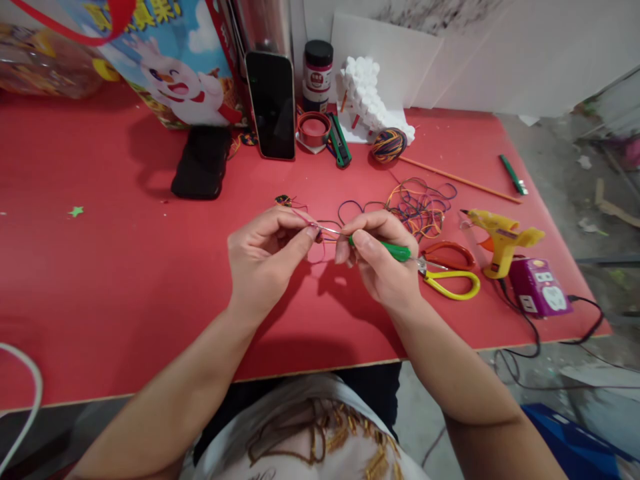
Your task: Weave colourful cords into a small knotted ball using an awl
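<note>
Over the red table, my left hand [273, 257] pinches a small piece of dark and pink thread work between thumb and fingers. My right hand [383, 257] is closed around a green-handled hook [395, 251], whose thin metal shaft points left and meets the thread at my left fingertips. Loose multicoloured thread [417, 207] lies tangled behind my right hand, and strands run from it toward the left hand. A small dark bit of thread work [283, 200] shows just beyond my left fingers. The hook's tip is too small to make out.
Scissors [453, 283], a yellow glue gun [503, 240] and a purple power block [540, 287] with cords lie right. Behind are a thread ball [389, 145], an orange stick [460, 179], a green cutter [340, 141], an upright phone [271, 105] and a black case [201, 162].
</note>
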{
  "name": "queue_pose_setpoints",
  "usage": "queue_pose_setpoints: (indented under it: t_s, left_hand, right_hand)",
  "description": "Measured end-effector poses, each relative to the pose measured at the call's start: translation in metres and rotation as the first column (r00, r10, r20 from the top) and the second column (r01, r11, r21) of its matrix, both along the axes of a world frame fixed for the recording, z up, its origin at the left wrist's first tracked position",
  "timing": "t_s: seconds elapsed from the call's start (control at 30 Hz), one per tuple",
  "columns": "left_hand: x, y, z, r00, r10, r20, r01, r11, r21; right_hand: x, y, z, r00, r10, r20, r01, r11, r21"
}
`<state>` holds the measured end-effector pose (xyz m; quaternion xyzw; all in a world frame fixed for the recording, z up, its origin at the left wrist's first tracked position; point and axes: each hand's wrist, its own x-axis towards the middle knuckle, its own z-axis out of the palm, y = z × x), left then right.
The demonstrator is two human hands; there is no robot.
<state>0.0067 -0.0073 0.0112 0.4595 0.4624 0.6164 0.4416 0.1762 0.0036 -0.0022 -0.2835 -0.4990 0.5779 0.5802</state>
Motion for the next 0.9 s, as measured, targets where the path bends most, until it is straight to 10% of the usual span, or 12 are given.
queue_pose_setpoints:
  t_s: [0.37,0.57,0.9]
  left_hand:
    - [-0.005,0.007,-0.008,0.916,0.226,-0.332,-0.1,0.929,0.355]
    - [-0.004,0.008,-0.011,0.98,-0.004,-0.198,0.032,0.99,0.135]
    - [-0.002,0.006,-0.008,0.972,-0.081,-0.22,0.107,0.988,0.108]
  right_hand:
    - [0.001,-0.005,-0.004,0.9,-0.288,0.328,0.107,0.874,0.473]
    - [0.002,0.004,-0.004,0.78,-0.469,0.415,0.042,0.701,0.712]
    - [0.003,0.006,-0.01,0.701,-0.517,0.492,0.035,0.714,0.7]
